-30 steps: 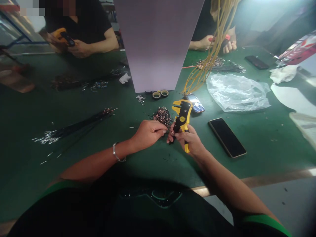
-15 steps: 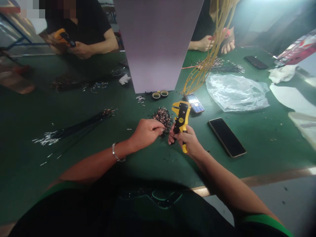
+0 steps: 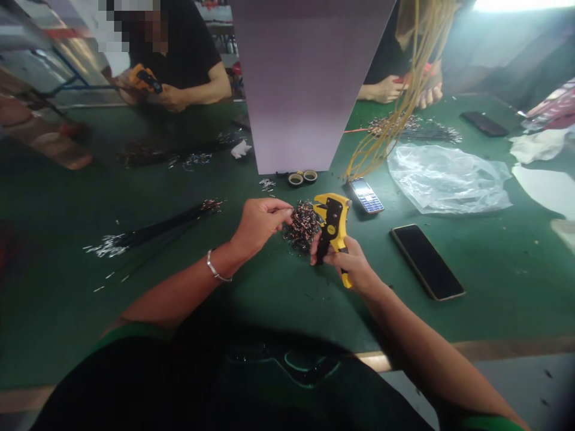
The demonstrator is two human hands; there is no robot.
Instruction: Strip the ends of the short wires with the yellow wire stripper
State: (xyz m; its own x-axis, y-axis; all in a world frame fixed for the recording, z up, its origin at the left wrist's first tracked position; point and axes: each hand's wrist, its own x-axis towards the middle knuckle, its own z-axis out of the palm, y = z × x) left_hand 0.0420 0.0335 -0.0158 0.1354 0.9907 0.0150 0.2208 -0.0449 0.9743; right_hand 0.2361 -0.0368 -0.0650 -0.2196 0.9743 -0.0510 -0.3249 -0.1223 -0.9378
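Observation:
My right hand grips the handle of a yellow and black automatic wire stripper, held upright with its jaws up. My left hand hovers just left of a tangled pile of short stripped wires, thumb and fingertips pinched together. Anything between them is too thin to make out. The stripper's lower jaw area sits against the pile's right side, and my right fingers partly hide the tool. A metal bracelet circles my left wrist.
A bundle of black wires lies left on the green work mat. Two tape rolls, a keypad phone, a smartphone and a plastic bag lie ahead. A tall pale panel separates two co-workers' hands.
My left hand has moved away from the stripper's jaws, up and left of the wire pile. The stripper has risen slightly, and the whole view has shifted.

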